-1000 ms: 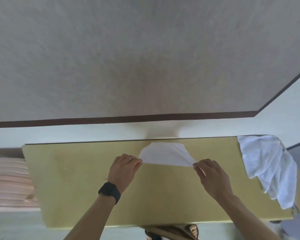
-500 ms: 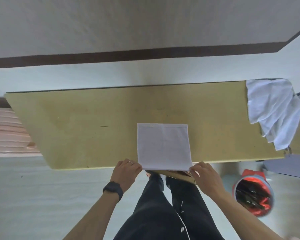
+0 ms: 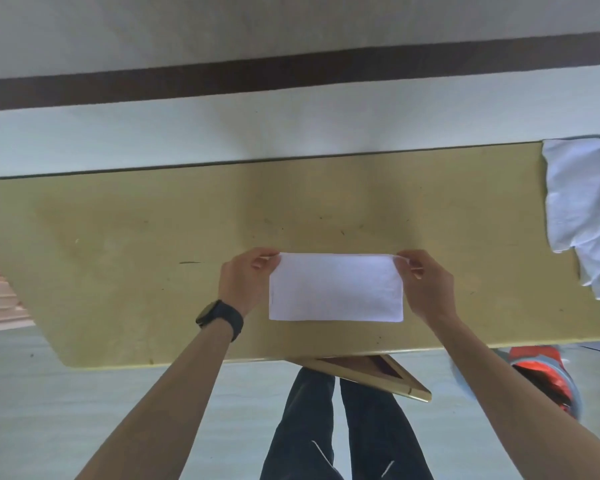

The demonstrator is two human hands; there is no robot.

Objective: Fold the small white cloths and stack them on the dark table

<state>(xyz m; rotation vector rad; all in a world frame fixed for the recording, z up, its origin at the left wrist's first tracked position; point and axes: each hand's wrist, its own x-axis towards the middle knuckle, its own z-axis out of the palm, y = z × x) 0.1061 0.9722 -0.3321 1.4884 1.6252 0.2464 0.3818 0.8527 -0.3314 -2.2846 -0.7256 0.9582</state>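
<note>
Head view looks down on one yellowish table (image 3: 118, 254) with one small white cloth (image 3: 336, 289) lying on it, at about 6 o'clock of the tabletop, near the edge closest to me. The cloth is folded in half into a wide rectangle and lies flat.

Both my hands are on it. My left hand (image 3: 246, 278) pinches its far left corner at 9 o'clock of the cloth, and my right hand (image 3: 426, 285) pinches the far right corner at 3 o'clock.

I wear one black watch (image 3: 222, 318) on my left wrist.

One heap of loose white cloths (image 3: 582, 209) hangs over the table's end at 3 o'clock, well apart from my hands. I cannot count how many are in it.

Below the near edge I see my two trouser legs (image 3: 343, 427) and one red bucket (image 3: 548, 372) at 4 o'clock.
</note>
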